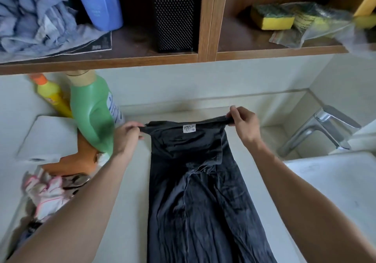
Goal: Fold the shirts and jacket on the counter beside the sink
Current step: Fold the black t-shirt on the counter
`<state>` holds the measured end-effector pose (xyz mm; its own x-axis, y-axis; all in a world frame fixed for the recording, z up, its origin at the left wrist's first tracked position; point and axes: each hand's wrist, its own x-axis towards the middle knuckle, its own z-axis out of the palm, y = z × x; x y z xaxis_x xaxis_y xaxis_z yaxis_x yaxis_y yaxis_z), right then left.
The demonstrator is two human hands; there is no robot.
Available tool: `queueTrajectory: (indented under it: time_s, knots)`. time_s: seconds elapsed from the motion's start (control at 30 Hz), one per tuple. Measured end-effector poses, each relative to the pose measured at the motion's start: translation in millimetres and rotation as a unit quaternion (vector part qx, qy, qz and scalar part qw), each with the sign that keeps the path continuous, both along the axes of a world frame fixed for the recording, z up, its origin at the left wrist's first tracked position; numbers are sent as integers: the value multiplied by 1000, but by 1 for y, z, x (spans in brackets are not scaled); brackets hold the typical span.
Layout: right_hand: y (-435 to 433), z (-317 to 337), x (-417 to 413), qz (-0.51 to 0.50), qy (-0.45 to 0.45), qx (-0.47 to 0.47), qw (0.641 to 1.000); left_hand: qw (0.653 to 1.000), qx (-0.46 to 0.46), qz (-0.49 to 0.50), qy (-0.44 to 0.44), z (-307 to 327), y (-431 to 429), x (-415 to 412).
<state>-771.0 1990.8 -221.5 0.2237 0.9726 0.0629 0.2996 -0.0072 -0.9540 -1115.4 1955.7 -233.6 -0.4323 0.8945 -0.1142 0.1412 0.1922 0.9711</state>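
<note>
A dark grey shirt lies lengthwise on the pale counter, its sides folded in to a narrow strip and a white neck label facing up at the far end. My left hand pinches the far left corner of the shirt. My right hand pinches the far right corner and holds it a little above the counter. A heap of other clothes, orange, pink and white, sits at the left of the counter.
A green bottle and a yellow bottle stand at the back left, close to my left hand. The chrome tap and white sink are on the right. Above is a wooden shelf with sponges, a blue bottle and cloth.
</note>
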Motion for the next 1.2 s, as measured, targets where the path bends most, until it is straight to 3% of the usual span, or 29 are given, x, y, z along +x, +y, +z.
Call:
queueTrajectory:
  time_s: [0.1, 0.23, 0.33, 0.43, 0.53, 0.6, 0.67, 0.73, 0.8, 0.9, 1.0, 1.13, 1.2]
  knots:
    - [-41, -24, 2, -9, -68, -38, 997, 998, -32, 5, -47, -25, -40, 6]
    - [-80, -46, 4, -16, -61, -66, 996, 998, -66, -21, -3, -47, -74, 5]
    - [-97, -59, 6, -17, -127, -53, 990, 995, -90, -48, 12, -57, -86, 4]
    - [-103, -74, 6, 9, -212, -111, 971, 971, -160, -126, 122, -63, -90, 5]
    - [-94, -73, 6, 6, -238, -160, 958, 914, -193, -172, 313, -50, -89, 8]
    - [-85, -65, -1, -35, -205, -100, 973, 892, -79, -117, 429, -40, -84, 12]
    - [-79, -55, -18, -53, -172, 29, 983, 905, 107, -79, 403, -33, -79, 27]
    - [-73, -52, -44, -3, -240, 151, 959, 914, 177, -115, 345, -28, -74, 47]
    - [-67, -59, -70, 84, -359, 194, 909, 889, 119, -204, 393, -36, -68, 65]
    - [-58, -80, -75, 189, -475, 84, 855, 826, -77, -282, 482, -65, -65, 67]
    - [-52, -103, -46, 173, -521, -59, 833, 834, -204, -274, 433, -83, -63, 41]
    - [-38, -101, -30, 180, -505, -118, 836, 817, -243, -292, 433, -84, -54, 22]
    - [-23, -88, -24, 194, -455, -133, 859, 870, -193, -260, 372, -80, -43, 17]
